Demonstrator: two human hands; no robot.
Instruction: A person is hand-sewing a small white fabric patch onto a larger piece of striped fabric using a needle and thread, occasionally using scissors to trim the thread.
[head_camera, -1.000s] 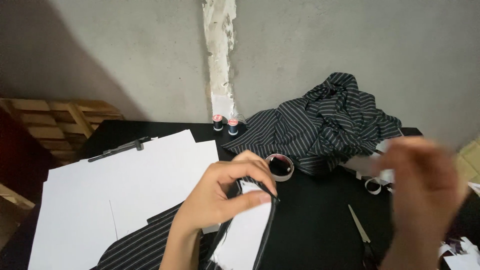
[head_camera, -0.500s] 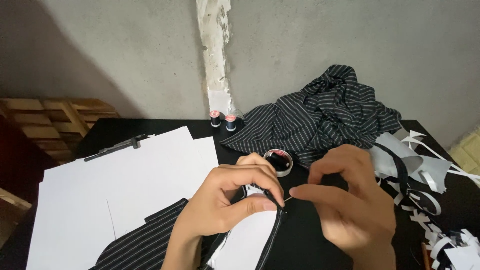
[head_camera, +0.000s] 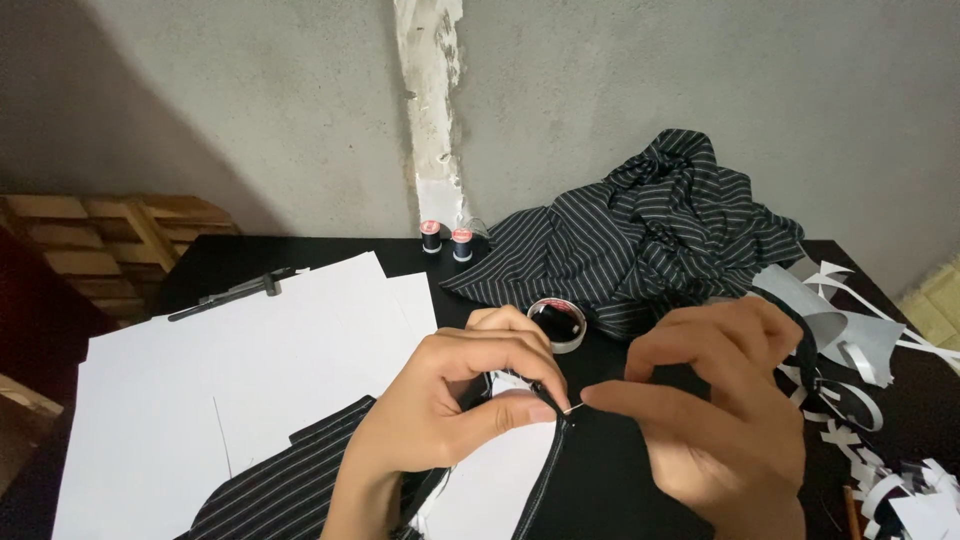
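The right hand (head_camera: 715, 400) has come in from the side to the striped piece's edge (head_camera: 545, 470), its grip pinched on a needle (head_camera: 574, 407). The left hand (head_camera: 460, 410) pinches that edge steady, just below the tape roll (head_camera: 558, 324).

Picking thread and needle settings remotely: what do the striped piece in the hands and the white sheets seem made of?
Striped piece: thin woven cloth, matte black with fine pale stripes; it drapes and creases. White sheets: probably paper or thin card, flat, matte, crisp-edged.
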